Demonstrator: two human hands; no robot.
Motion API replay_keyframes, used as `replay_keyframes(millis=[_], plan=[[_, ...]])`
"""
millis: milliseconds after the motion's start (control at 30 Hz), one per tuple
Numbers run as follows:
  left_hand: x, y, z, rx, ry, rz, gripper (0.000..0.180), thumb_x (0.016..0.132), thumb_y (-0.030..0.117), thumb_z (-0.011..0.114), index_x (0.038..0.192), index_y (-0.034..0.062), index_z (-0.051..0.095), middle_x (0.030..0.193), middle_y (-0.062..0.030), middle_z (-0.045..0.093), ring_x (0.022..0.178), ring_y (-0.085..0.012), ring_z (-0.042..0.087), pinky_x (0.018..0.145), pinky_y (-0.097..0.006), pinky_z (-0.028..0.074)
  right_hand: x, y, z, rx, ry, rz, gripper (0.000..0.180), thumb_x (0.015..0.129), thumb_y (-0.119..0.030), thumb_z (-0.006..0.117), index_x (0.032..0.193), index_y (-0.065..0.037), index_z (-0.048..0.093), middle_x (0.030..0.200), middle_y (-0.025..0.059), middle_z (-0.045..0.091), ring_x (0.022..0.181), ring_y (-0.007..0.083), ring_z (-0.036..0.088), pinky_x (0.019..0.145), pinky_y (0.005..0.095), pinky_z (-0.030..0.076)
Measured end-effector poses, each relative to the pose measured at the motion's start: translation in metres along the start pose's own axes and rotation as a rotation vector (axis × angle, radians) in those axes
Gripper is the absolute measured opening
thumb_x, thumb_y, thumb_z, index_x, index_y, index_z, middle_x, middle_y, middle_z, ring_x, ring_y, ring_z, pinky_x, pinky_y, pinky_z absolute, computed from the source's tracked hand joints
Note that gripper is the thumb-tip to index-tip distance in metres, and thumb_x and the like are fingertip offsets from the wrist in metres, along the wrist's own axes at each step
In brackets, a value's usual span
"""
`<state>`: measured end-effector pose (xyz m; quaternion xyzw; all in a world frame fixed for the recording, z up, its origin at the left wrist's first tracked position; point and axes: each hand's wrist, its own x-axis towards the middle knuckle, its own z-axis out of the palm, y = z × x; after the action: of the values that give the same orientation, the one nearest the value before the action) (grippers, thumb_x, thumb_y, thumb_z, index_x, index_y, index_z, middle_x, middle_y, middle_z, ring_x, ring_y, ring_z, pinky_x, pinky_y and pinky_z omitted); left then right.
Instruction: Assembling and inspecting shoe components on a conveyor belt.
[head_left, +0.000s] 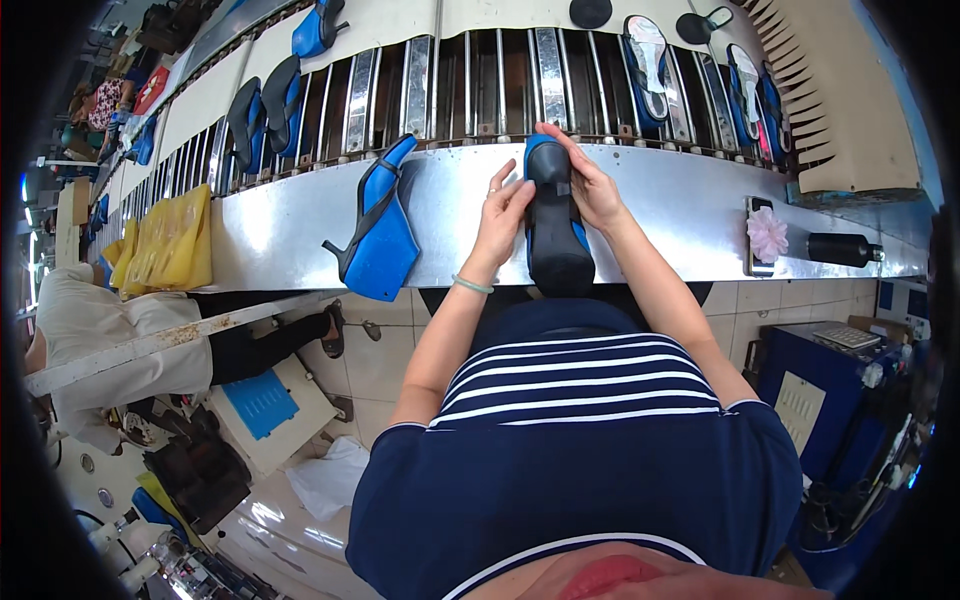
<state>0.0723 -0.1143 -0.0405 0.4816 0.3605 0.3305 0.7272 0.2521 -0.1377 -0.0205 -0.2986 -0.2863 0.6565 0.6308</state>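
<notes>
A black sandal (556,235) on a blue last stands between my hands at the metal ledge of the conveyor, its black sole and heel toward me. My left hand (498,218) is at its left side, with the thumb and fingertips against it. From the right, my right hand (594,190) lies along the shoe, fingers stretched past its far end; part of its grip is hidden behind the shoe. To the left on the ledge, a blue last with black straps (383,225) and a thin heel lies on its side.
Behind the metal ledge (460,190) runs a slatted conveyor (490,85) carrying several sandals on lasts (283,100). Yellow sheets (165,245) hang at the left. A phone with a pink flower (766,235) and a black bottle (842,249) lie right. Another person (130,335) sits at left.
</notes>
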Motion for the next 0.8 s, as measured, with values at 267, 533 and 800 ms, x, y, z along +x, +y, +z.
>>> replay_keyframes(millis=[267, 533, 800], plan=[[0.016, 0.019, 0.020, -0.302, -0.181, 0.099, 0.061, 0.100, 0.021, 0.052, 0.153, 0.0087, 0.024, 0.157, -0.0058, 0.027, 0.138, -0.0184, 0.037, 0.111, -0.031, 0.033, -0.010, -0.001, 0.002, 0.081, 0.002, 0.002, 0.050, 0.104, -0.023, 0.032, 0.151, -0.006, 0.029, 0.154, 0.0073, 0.033, 0.139, 0.0181, 0.035, 0.116, 0.0321, 0.026], [0.011, 0.018, 0.009, -0.465, -0.202, 0.106, 0.058, 0.103, 0.032, 0.042, 0.154, 0.0125, 0.023, 0.157, -0.0056, 0.026, 0.140, -0.0205, 0.034, 0.115, -0.034, 0.031, -0.014, 0.003, 0.014, -0.060, -0.059, 0.013, 0.054, 0.102, -0.021, 0.047, 0.152, -0.008, 0.030, 0.158, 0.0043, 0.026, 0.144, 0.0177, 0.026, 0.117, 0.0309, 0.020], [0.014, 0.013, 0.012, -0.467, -0.177, 0.128, 0.057, 0.103, 0.034, 0.039, 0.154, 0.0136, 0.023, 0.157, -0.0070, 0.028, 0.143, -0.0239, 0.031, 0.117, -0.039, 0.029, -0.010, 0.004, -0.001, -0.053, -0.124, 0.053, 0.059, 0.099, -0.022, 0.054, 0.152, -0.010, 0.030, 0.158, 0.0037, 0.026, 0.143, 0.0178, 0.028, 0.117, 0.0319, 0.023]])
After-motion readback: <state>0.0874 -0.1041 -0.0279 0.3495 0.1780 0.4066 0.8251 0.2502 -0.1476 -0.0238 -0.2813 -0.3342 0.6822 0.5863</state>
